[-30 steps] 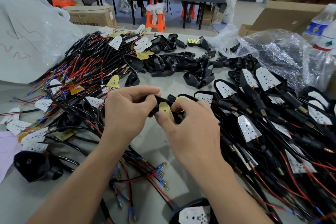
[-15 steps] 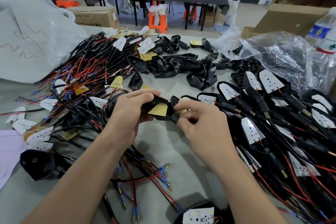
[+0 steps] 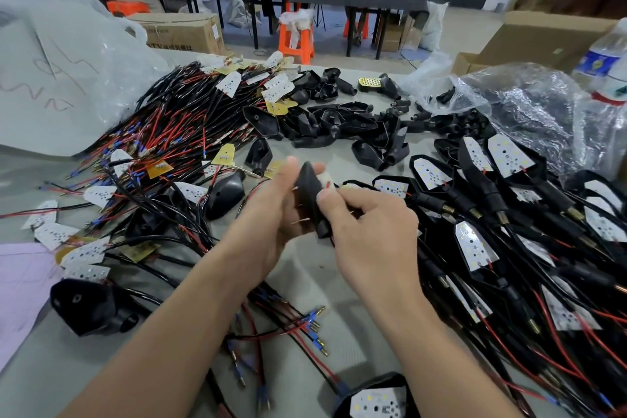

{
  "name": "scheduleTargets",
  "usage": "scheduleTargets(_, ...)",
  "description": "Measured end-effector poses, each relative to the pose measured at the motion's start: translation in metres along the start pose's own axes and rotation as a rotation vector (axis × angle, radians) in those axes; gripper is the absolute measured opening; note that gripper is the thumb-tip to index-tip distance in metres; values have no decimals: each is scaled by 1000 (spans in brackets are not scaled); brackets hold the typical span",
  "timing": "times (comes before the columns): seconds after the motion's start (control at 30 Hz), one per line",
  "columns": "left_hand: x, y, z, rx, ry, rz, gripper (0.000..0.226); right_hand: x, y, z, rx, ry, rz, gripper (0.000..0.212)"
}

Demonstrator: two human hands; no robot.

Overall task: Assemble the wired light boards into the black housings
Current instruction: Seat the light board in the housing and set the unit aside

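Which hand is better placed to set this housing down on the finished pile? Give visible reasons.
Probably the right hand: it pinches the black housing, and the finished pile lies on its side. The left hand only supports the housing.

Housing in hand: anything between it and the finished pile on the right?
Nothing visible. Both the left hand and right hand hold the black housing above bare table; the finished pile lies just right, with open air between.

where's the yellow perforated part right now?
In the head view, the small yellow perforated part lies at the far side of the grey table, right of centre, between the pile of empty black plastic housings and the crumpled clear plastic bag.
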State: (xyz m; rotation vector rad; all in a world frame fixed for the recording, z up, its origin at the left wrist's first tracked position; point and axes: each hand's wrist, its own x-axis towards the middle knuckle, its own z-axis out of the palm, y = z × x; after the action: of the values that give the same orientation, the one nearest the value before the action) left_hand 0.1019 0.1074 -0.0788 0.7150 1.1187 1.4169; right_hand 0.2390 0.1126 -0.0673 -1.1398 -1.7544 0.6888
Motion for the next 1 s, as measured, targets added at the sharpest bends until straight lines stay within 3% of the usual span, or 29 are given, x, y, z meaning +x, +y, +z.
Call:
scheduleTargets(0.13,-6,2,2,-13,-125,74,24,10,-2,8,189,-5,129,45)
scheduleTargets(0.3,-9,6,4,116,-174,-8,34,40,-11,8,240,140,57,39)
scheduleTargets(0.4,-8,11,8,-52,-196,-35,36,63,-26,14,216,185,68,39)
scheduleTargets(0.53,0,20,-5,-146,-132,83,30,82,-54,27,116,72,7,40)
scheduleTargets(0.67,2,19,-4,-199,-56,105,35,102,-81,39,321,-96,91,32)
scheduleTargets(0.83,-1,15,-21,4,-278,-57,47,154,-90,28,644,155,327,15)
scheduleTargets(0.93,-2,23,-42,5,-527,-121,50,194,-75,18,624,289,405,16)
scheduleTargets(1.0,-3,30,-59,36,-704,-171,51,213,-58,12,527,281,448,19)
